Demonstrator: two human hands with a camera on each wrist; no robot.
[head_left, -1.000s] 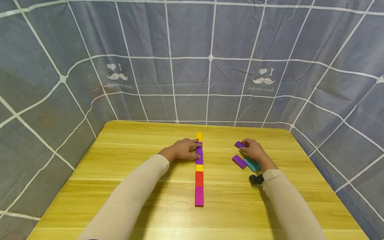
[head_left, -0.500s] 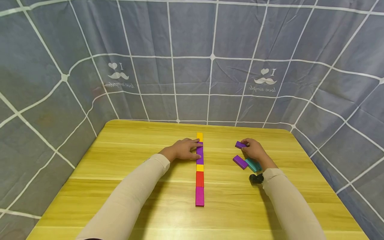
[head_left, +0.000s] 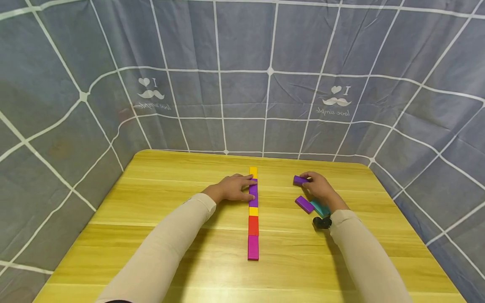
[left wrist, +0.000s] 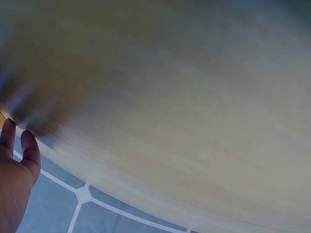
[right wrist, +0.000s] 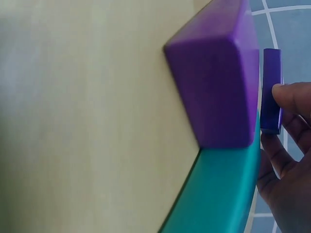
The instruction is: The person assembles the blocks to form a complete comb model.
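Observation:
A straight row of coloured blocks runs away from me on the table: a magenta block (head_left: 253, 247), a red block (head_left: 253, 226), a small yellow block (head_left: 253, 211), purple blocks (head_left: 253, 202) and a far yellow block (head_left: 253, 171). My left hand (head_left: 232, 188) rests at the row's left side, its spread fingers touching the purple part. To the right, my right hand (head_left: 320, 186) pinches a purple block (right wrist: 270, 92) between thumb and fingers. Nearer to me lie a loose purple block (head_left: 304, 204) and a teal block (head_left: 320, 208), corner to corner, the teal one partly under my wrist in this view.
The wooden table (head_left: 182, 261) has a rounded far edge. A grey curtain (head_left: 242, 97) with white grid lines hangs behind it and along both sides. A black device (head_left: 322, 223) sits at the right cuff.
The right hand has moved slightly left and away from me with the purple block, which has turned a little. The left hand stays on the row.

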